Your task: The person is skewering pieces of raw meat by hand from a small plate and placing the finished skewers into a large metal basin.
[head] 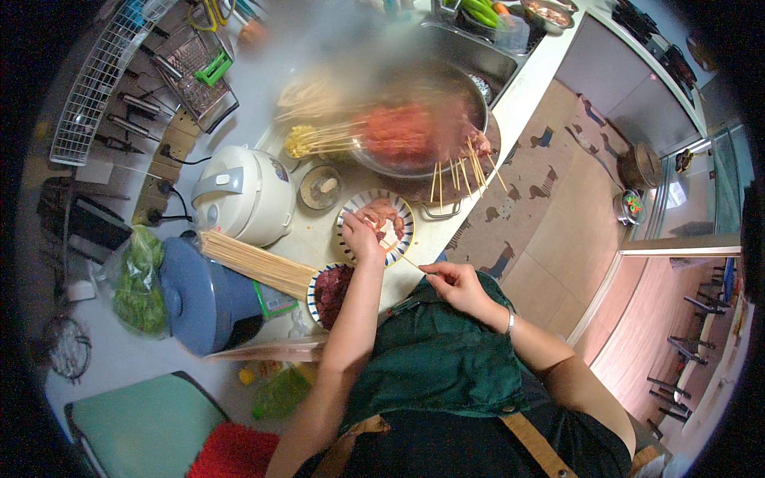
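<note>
My right hand (457,287) pinches the end of a thin wooden skewer (410,261) whose other end reaches over a striped-rim plate (409,213). At that plate my left hand (363,239) has its fingers down on small pieces of raw meat near the skewer's far end; the fingertips are partly hidden. More pale raw meat (378,210) lies on the plate. Close to my left forearm, a second striped-rim plate holds dark red meat pieces (332,290). Beyond, a large round metal pan (382,170) holds many skewers of red meat (391,132), blurred in part.
A bundle of bare skewers (257,263) lies beside a blue lidded bin (197,299) and a white rice cooker (242,194). A small bowl (321,187) stands by the plate. The sink (505,60) is beyond the pan. Skewer sticks jut over the counter's right edge.
</note>
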A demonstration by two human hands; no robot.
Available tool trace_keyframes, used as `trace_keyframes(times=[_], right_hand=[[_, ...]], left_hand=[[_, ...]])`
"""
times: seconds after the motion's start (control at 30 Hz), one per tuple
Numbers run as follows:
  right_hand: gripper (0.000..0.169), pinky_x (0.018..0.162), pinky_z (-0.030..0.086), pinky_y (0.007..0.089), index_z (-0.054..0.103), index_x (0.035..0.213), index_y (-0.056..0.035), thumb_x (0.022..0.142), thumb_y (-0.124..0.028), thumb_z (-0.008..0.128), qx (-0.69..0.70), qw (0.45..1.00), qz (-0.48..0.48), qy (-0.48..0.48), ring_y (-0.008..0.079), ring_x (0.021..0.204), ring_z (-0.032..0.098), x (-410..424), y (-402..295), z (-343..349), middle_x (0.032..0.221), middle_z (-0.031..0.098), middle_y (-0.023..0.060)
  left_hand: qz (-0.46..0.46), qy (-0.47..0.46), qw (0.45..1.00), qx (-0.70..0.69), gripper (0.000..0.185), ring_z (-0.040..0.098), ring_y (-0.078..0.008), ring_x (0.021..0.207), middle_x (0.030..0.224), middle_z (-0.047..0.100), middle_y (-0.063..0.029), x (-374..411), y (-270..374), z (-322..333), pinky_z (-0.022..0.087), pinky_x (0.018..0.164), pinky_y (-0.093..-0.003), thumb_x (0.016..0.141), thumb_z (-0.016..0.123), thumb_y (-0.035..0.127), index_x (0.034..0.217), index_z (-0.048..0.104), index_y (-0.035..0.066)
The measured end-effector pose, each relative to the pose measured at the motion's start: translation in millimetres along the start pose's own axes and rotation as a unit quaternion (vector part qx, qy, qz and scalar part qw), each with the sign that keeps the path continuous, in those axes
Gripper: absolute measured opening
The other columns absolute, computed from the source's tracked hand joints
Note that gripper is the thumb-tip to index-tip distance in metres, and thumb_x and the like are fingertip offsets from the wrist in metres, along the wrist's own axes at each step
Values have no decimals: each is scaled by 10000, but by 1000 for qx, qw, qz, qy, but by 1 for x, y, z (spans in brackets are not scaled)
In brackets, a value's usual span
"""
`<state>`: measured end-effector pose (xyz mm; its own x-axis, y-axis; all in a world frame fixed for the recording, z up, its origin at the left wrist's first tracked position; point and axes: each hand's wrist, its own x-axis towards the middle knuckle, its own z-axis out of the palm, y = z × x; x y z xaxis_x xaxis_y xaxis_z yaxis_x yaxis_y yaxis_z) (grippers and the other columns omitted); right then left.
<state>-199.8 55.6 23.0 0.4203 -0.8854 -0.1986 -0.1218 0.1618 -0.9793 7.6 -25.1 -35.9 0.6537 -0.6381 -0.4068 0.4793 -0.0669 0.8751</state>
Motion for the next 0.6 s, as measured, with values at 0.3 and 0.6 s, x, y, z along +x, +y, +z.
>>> trace_keyframes(times=[0.3,0.6], right_hand=[[206,467,359,214,658,1085,-29,905,-81,572,-34,999,-34,-7,23,512,423,7,0,1,571,502,-41],[180,463,365,232,677,1019,-31,873,-88,588,25,1000,-18,7,45,508,430,30,9,13,562,523,-10]], left_hand=[[50,36,998,17,336,518,-142,619,735,527,-51,-17,8,16,453,538,-296,1010,320,302,812,436,56],[36,-63,997,-27,234,466,-177,486,675,487,-73,-54,2,23,395,402,-292,999,298,227,868,412,70]])
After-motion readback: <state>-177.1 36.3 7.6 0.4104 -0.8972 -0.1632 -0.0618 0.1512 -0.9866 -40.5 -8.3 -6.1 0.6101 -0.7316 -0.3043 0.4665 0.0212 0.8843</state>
